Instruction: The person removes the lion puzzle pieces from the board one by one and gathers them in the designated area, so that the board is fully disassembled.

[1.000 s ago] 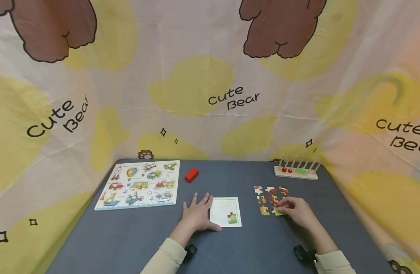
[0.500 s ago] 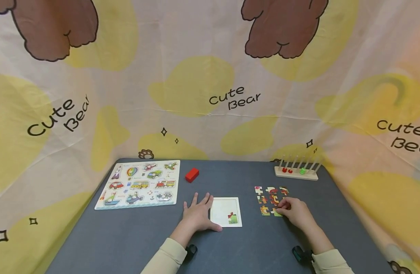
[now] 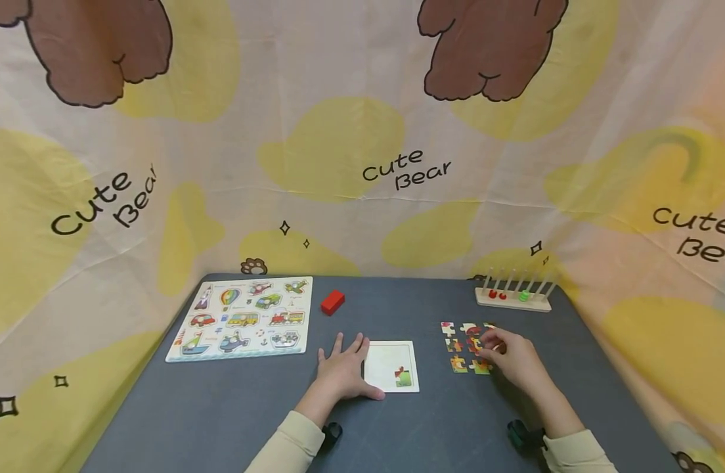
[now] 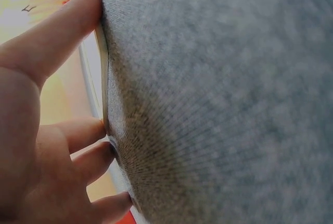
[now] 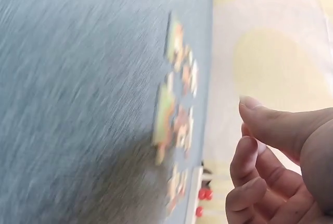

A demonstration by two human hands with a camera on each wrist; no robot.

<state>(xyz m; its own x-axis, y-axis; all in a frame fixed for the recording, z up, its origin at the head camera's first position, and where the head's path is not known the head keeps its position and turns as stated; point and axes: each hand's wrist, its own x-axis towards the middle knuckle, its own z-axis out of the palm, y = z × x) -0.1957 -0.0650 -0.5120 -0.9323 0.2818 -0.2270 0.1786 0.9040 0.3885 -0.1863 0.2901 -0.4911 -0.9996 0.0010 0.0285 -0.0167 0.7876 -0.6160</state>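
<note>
My left hand lies spread at the left side of a white puzzle tray. Its thumb reaches the tray's lower edge and the fingertips touch its left side; the left wrist view shows these contacts close up. One green and red jigsaw piece sits in the tray's lower right part. My right hand hovers beside loose jigsaw pieces, partly covering those on the right. In the right wrist view, its fingers are loosely bent, with no piece visible between thumb and fingers. The pieces look blurred there.
At the back left lies a vehicle picture board. A red block is beside it. A wooden peg stand with red and green beads stands at the back right. A printed cloth hangs behind the table.
My right hand has lifted and shifted slightly away from the lower right piece, uncovering more of it, and now covers part of the upper pieces. The left hand stays against the tray.
</note>
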